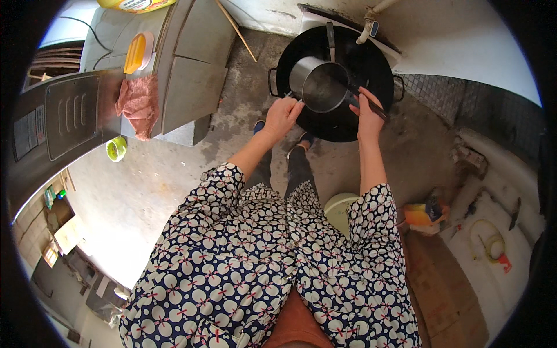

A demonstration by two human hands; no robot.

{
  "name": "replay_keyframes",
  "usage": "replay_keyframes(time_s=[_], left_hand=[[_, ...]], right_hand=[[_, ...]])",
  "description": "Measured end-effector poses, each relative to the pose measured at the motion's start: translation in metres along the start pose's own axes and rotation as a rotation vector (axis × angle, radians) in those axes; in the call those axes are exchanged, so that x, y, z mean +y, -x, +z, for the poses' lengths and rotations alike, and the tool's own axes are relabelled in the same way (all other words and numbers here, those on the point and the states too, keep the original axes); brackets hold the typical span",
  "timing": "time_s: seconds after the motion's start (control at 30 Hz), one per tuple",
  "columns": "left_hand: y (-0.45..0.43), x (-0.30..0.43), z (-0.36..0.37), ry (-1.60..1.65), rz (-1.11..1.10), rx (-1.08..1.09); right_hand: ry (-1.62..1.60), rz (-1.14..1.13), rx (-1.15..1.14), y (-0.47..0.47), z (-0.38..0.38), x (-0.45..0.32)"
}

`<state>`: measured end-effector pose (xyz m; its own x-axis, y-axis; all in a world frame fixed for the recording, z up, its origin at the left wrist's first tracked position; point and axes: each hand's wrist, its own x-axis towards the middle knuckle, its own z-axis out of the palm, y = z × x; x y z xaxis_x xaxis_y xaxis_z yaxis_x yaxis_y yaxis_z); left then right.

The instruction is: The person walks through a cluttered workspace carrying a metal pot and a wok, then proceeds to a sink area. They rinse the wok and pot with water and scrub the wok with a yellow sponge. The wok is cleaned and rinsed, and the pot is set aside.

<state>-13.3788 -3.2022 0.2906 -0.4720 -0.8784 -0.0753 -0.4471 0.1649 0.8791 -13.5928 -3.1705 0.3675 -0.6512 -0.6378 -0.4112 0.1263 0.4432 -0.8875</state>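
A metal pot (300, 71) is tilted over a large black wok (335, 128) with two side handles. At the pot's left rim, my left hand (282, 116) has its fingers closed on what appears to be the pot's handle. Dark, slender utensils, possibly chopsticks (377, 108), are in my right hand (369, 115), and their far ends reach to the pot's mouth. The pot's contents are hard to make out. A dark-handled knife or scraper (330, 37) leans at the wok's far side.
A white pipe with a tap (365, 32) projects above the wok's far right. Cabinets (193, 87) stand to the left, with a pink cloth (139, 104) hanging near them. A pale basin (341, 209) is beside my right forearm. Cardboard (444, 291) lies at the lower right.
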Motion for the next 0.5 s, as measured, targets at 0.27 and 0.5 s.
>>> replay_keyframes(time_s=[0.27, 0.5], left_hand=[[-0.030, -0.008, -0.029, -0.151, 0.178, 0.095], [-0.044, -0.002, -0.030, -0.152, 0.197, 0.154]], right_hand=[[-0.140, 0.028, -0.025, 0.011, -0.013, -0.014], [-0.703, 0.373, 0.085, 0.051, 0.011, 0.031]])
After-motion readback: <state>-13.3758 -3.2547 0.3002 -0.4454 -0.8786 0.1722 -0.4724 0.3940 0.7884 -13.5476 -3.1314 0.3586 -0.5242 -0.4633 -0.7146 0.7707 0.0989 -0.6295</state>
